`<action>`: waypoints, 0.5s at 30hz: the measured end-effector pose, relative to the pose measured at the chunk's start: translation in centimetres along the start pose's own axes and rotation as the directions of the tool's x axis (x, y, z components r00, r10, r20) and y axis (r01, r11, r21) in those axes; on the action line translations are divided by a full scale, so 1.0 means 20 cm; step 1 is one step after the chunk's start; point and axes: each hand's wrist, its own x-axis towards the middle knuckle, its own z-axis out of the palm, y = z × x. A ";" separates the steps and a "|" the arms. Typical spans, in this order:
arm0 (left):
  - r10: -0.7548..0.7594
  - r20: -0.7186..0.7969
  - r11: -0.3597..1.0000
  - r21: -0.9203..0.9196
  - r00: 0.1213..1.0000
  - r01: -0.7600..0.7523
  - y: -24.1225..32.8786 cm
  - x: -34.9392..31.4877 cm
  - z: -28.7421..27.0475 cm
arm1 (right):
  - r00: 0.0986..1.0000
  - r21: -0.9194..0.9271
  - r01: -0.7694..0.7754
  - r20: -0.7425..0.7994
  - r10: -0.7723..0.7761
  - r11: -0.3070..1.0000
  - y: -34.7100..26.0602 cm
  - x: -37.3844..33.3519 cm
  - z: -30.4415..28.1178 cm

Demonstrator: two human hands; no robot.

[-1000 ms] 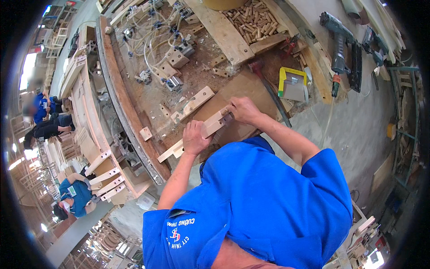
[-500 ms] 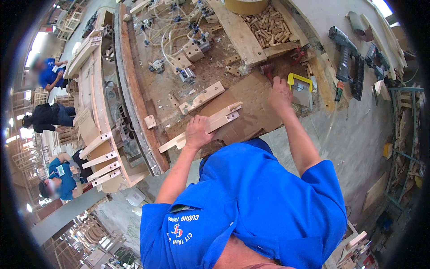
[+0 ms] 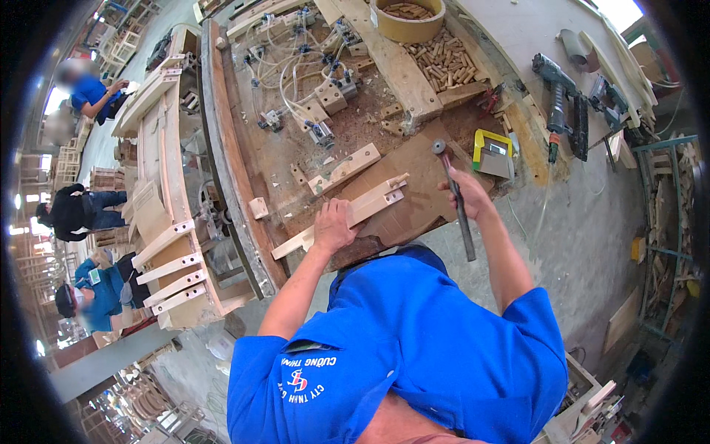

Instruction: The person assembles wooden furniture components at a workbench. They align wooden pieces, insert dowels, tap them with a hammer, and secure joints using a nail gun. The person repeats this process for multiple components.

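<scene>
My left hand (image 3: 334,224) grips a pale wooden piece (image 3: 376,201) lying at a slant on the bench, its fingers bent over the far edge. Drilled holes and a short peg show at the piece's right end. In my right hand (image 3: 472,194) is a hammer (image 3: 460,214), its fingers closed round the handle. The hammer's round metal head points away from me, above a brown cardboard sheet (image 3: 429,166). Beyond the piece lies a wooden block (image 3: 345,169) with holes.
Wooden dowels (image 3: 447,63) fill a framed corner near a yellow round tub (image 3: 410,24). Clear hoses with metal fittings (image 3: 325,96) spread over the far bench. Nail guns (image 3: 558,103) lie at the right, near a yellow-framed box (image 3: 493,153). Several people stand at the left.
My right hand has drawn the hammer back toward me, and its handle now shows fully. My left hand stays on the wooden piece. The whole view has shifted slightly.
</scene>
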 end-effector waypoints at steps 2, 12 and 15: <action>0.024 0.004 1.000 -0.002 1.000 -0.024 0.00 -0.01 -0.01 | 1.000 0.271 -0.021 -0.007 0.024 0.962 0.11 -0.08 0.08; 0.080 -0.012 0.996 0.049 0.997 -0.079 -0.03 0.00 0.02 | 0.756 -0.194 0.579 -0.236 -0.611 0.792 -0.09 -0.52 0.15; 0.065 -0.002 0.998 0.022 0.998 -0.065 -0.03 -0.02 0.03 | 0.526 -0.205 0.757 -0.372 -0.765 0.620 -0.32 -0.66 0.20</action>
